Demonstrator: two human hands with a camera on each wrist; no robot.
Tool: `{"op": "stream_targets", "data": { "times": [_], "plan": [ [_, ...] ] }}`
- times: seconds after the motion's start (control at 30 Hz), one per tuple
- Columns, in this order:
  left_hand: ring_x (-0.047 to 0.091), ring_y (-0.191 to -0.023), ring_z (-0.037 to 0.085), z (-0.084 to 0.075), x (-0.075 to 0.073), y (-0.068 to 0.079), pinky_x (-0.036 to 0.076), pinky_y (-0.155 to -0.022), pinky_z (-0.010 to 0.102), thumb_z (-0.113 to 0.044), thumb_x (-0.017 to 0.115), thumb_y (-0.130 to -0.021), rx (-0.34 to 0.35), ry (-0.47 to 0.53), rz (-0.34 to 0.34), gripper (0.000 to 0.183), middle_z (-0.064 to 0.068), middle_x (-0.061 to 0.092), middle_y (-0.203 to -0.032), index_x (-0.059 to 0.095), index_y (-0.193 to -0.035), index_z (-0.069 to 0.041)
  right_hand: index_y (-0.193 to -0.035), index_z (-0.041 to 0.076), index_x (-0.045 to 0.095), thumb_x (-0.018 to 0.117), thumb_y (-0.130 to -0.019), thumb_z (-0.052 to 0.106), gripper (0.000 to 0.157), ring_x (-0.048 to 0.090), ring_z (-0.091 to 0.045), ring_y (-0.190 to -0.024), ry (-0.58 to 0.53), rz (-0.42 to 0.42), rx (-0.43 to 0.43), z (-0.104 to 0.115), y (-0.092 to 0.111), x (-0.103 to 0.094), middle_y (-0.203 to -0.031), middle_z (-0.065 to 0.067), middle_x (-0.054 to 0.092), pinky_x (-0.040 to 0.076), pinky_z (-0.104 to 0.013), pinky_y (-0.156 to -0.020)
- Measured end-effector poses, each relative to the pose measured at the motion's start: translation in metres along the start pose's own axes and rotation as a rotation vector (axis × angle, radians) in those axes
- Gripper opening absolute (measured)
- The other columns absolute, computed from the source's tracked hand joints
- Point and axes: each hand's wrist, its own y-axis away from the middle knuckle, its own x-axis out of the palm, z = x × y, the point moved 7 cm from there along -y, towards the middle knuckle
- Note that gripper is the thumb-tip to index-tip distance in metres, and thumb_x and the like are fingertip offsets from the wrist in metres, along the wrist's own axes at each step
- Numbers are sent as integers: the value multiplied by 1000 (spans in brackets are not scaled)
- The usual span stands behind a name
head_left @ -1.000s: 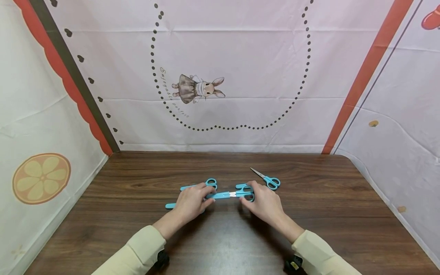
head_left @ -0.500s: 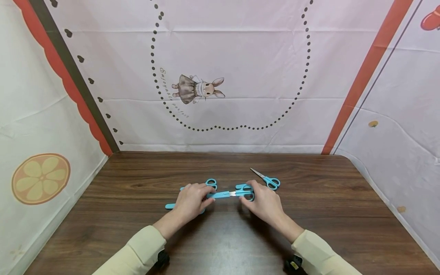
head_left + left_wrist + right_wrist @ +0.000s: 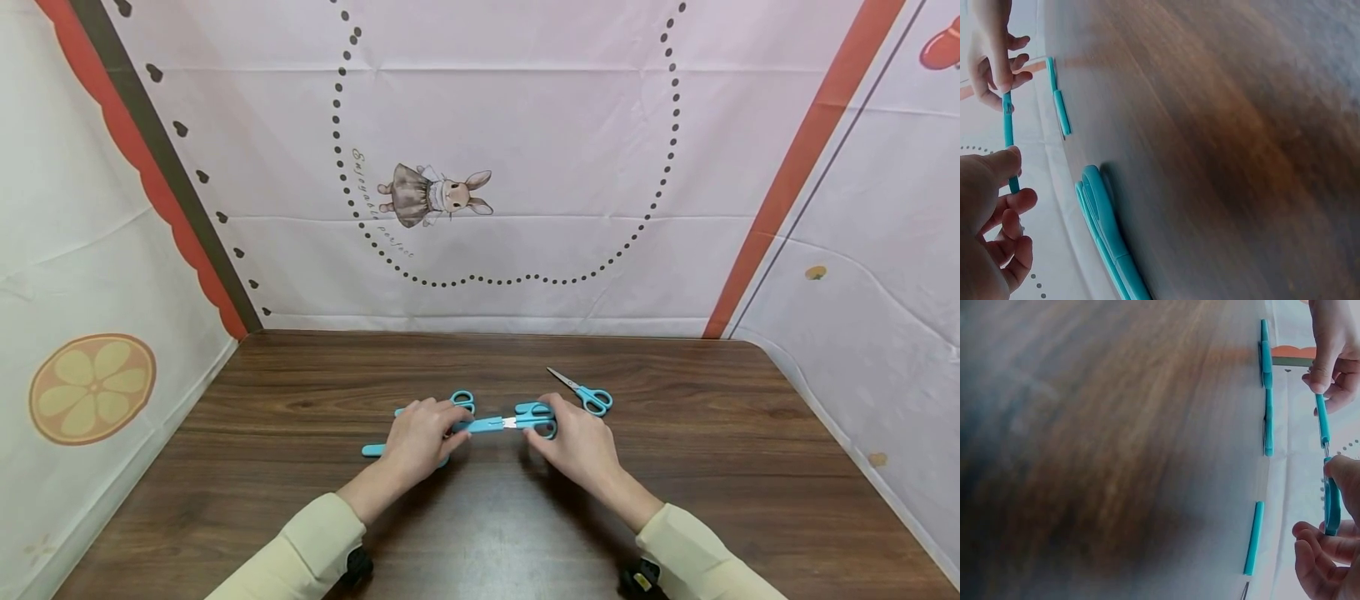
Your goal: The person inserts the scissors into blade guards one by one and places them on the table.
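Observation:
Both hands hold one pair of light blue scissors (image 3: 546,426) in the air above the table. My left hand (image 3: 420,437) pinches its blue blade cover (image 3: 483,425) between thumb and fingers. My right hand (image 3: 577,437) grips the finger loops. A short length of bare metal blade (image 3: 509,423) shows between cover and handles; the rest is inside the cover. Under and beside my left hand lie two more covered blue scissors, the farther scissors (image 3: 462,400) and the nearer scissors (image 3: 372,450), both partly hidden by the hand.
Uncovered scissors (image 3: 595,401) lie beyond my right hand, blades pointing to the back left. A loose blue cover (image 3: 1254,539) lies on the table near them. The brown wooden table (image 3: 480,533) meets a printed white cloth (image 3: 570,167) at the back and sides.
My left hand's fingers have shifted slightly, covering more of the farther scissors and baring a bit of the nearer ones. The held scissors and cover look the same.

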Motion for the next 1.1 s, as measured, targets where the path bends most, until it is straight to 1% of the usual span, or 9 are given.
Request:
{"op": "stream_targets", "data": {
  "times": [0.13,0.33,0.5,0.63,1.1],
  "plan": [
    [44,-61,5,-1,0,0,38,-57,24,-30,72,-79,-5,-9,1,20,-11,65,-84,69,-98,-23,-109,14,60,74,-73,40,47,35,-5,-45,-18,-1,5,-1,0,0,-69,7,60,30,-24,-41],
    [45,-62,5,-2,-1,-1,37,-57,23,-30,72,-79,-9,-19,-6,19,-12,65,-86,70,-97,-24,-110,14,59,73,-74,40,46,34,-4,-44,-14,-6,13,-1,2,0,-69,8,59,30,-23,-41],
    [45,-62,6,-4,-2,-1,37,-57,23,-30,73,-78,3,-29,-12,19,-12,64,-82,70,-95,-23,-109,15,59,74,-73,41,47,33,-4,-43,-2,-12,6,1,4,1,-68,7,59,28,-23,-40],
    [44,-60,6,-5,-2,-2,35,-55,22,-30,74,-78,11,-37,-11,19,-11,63,-80,71,-95,-22,-109,14,59,74,-73,40,47,33,-4,-43,-5,-19,1,2,4,1,-68,7,59,29,-23,-40],
    [49,-63,7,-6,-5,-3,37,-56,22,-30,74,-77,30,-49,-42,21,-10,66,-84,71,-97,-22,-108,13,60,73,-74,39,45,32,-4,-42,-18,-28,2,3,1,-1,-67,6,59,28,-22,-39]
  ]
}}
